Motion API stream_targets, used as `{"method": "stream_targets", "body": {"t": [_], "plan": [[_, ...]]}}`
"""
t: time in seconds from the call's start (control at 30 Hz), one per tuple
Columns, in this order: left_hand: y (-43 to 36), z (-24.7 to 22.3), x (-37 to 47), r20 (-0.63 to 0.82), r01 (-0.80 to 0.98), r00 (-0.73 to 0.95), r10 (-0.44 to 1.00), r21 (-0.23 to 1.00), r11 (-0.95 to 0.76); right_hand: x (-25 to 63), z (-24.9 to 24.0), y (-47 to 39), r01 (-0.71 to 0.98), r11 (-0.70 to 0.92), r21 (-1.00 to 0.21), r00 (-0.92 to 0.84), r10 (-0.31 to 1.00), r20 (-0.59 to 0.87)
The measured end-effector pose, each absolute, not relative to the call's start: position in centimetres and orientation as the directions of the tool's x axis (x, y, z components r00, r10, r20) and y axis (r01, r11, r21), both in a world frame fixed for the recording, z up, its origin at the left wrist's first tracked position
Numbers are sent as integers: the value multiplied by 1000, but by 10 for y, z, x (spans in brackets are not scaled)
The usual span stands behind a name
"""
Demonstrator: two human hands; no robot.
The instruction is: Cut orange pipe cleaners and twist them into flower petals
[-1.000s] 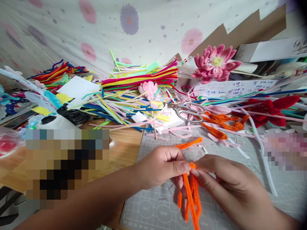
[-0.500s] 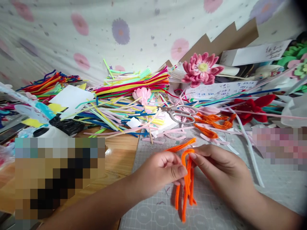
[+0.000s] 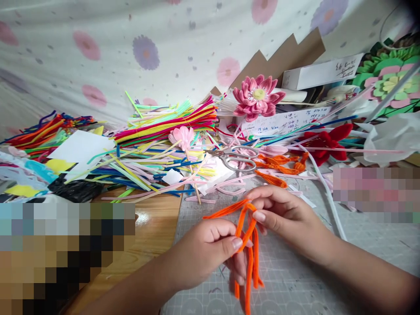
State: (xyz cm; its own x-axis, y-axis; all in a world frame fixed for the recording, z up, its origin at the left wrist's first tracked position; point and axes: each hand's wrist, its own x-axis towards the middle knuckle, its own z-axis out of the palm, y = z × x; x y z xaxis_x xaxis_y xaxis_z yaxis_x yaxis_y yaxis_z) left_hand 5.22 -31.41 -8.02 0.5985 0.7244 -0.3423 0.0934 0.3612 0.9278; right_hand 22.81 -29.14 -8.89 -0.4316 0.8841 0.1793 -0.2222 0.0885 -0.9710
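Orange pipe cleaners [image 3: 250, 262] are bent over at the top, and their loose ends hang down above the grey cutting mat [image 3: 288, 280]. My left hand [image 3: 219, 245] pinches them partway down, thumb on the near side. At the bend, my right hand [image 3: 278, 210] holds them between thumb and fingers. More orange strands stick out to the left from the right fingertips. Behind the hands lie looped orange pieces [image 3: 278, 165] beside silver scissors [image 3: 238, 158].
A heap of coloured pipe cleaners [image 3: 170, 120] spreads across the back left. A pink flower [image 3: 257, 96], a red flower [image 3: 328, 142] and a white box [image 3: 321, 72] are at the back right. Wooden table [image 3: 154, 223] shows left of the mat.
The view has shifted, so the background sits further left. The left hand has moved down the orange strands, its lower fingers more spread, and the strands at the bend have opened apart.
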Motion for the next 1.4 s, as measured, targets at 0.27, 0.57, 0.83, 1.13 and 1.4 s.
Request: {"method": "stream_targets", "body": {"t": [0.27, 0.57, 0.83, 1.13, 1.4], "plan": [[-313, -82, 50, -300, 198, 497, 814, 953, 230, 233, -83, -286, -131, 60, -989, -522, 844, 121], [-318, -61, 40, -2, 590, 601, 799, 676, -442, 227, -75, -300, -331, -246, -911, -483, 873, -60], [-309, -53, 31, 50, 617, 731, 681, 378, -690, 225, -76, -305, -223, -267, -938, -448, 882, -144], [-300, -65, 27, -277, 632, 574, 771, 748, -203, 233, -87, -283, 219, 105, -970, -356, 934, 21], [-306, -54, 20, -448, 848, 462, 765, 477, -232, 255, -77, -260, 714, 466, -524, -356, 885, 301]]}}
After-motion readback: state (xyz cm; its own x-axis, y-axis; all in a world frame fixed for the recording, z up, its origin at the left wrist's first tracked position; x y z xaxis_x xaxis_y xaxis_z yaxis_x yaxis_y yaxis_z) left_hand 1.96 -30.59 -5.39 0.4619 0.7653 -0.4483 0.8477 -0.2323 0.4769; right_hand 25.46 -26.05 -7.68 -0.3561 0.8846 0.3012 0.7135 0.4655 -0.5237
